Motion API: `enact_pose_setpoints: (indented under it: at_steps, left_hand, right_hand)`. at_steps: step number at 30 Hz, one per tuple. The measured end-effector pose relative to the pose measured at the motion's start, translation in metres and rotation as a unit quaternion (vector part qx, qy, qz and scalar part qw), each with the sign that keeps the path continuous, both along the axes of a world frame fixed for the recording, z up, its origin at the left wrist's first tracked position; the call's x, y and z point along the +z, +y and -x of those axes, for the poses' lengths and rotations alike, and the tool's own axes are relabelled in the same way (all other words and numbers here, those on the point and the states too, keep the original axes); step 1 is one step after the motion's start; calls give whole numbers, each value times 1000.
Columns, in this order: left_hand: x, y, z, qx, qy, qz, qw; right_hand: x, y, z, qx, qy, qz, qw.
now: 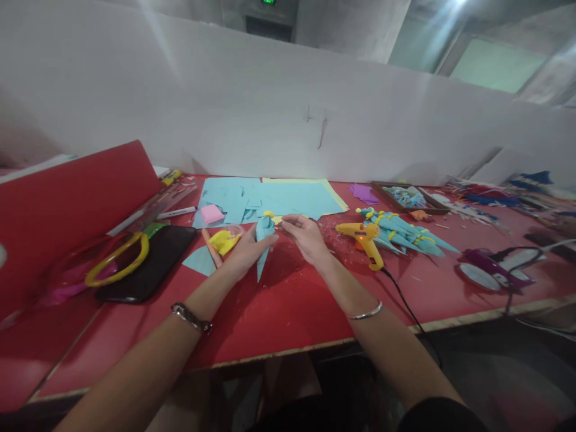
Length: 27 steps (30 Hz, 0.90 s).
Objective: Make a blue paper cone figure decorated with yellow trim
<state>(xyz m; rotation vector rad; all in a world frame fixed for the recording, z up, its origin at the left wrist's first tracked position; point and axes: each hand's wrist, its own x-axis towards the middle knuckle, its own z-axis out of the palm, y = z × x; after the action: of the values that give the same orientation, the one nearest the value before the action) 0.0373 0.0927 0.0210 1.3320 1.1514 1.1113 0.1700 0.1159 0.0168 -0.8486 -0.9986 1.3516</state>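
Observation:
A light blue paper cone (263, 263), point down, is held upright between the thumb and fingers of my left hand (243, 255). At its top edge shows a small yellow piece (269, 213). My right hand (306, 237) is just right of the cone's mouth, thumb and fingertips pinched together; what they hold, if anything, is too small to make out. A yellow glue gun (366, 237) lies to the right with a small orange light on. Beyond it several blue cones with yellow trim (405, 231) lie in a pile.
Blue paper sheets (292, 199) lie at the back, with a pink pad (211, 213) on them. To the left are a black phone-like slab (157, 264) and yellow-handled scissors (119, 261). A brown tray (434, 204) of scraps and a purple device (495, 267) are at right.

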Motion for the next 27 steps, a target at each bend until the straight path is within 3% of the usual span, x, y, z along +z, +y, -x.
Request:
enact_pose_setpoints:
  at_steps: [4, 9, 15, 20, 27]
  left_hand:
    - [1, -1, 0, -1, -1, -4, 1000]
    - [1, -1, 0, 2, 2, -4, 1000]
    - [1, -1, -1, 6, 7, -3, 1000]
    - [0, -1, -1, -1, 3, -4, 1000]
    - [0, -1, 0, 0, 10, -9, 1000]
  right_hand:
    - [0, 0, 0, 18, 8, 1, 1000]
    - [-1, 1, -1, -28, -16, -22, 999]
    - [-2, 1, -1, 11, 11, -14, 1000]
    - [-1, 2, -1, -15, -12, -20, 1000]
    - [0, 0, -2, 2, 9, -3, 1000]
